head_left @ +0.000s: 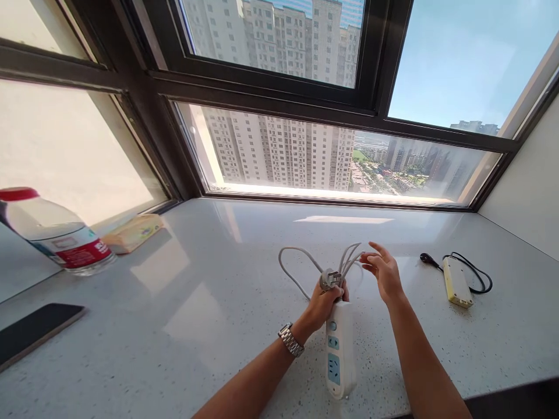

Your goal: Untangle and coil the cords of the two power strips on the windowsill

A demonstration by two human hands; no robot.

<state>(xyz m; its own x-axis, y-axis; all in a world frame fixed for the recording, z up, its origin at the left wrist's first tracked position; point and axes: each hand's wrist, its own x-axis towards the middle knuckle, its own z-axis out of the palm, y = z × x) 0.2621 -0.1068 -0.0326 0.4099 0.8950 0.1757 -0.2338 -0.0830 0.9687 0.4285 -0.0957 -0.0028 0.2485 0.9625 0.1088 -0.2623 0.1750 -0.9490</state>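
Observation:
My left hand (325, 302) is closed around the plug (331, 279) and the bunched cord of a white power strip (340, 355), at the strip's far end. The strip lies lengthwise toward me, its light blue sockets and a round button facing up and to the left. From my left hand the grey-white cord (301, 250) rises in loops, one wide loop to the left and tighter ones to the right. My right hand (382, 272) is beside these tighter loops, fingers apart and fingertips close to the cord; whether they touch it I cannot tell.
On the right of the speckled white counter (244, 326) lies a second power strip (457, 282), cream and yellow, with a black cord and plug. At the left are a phone (39, 329), a red-capped bottle (65, 238) and a tissue pack (133, 233). Dark-framed windows (271, 96) stand behind.

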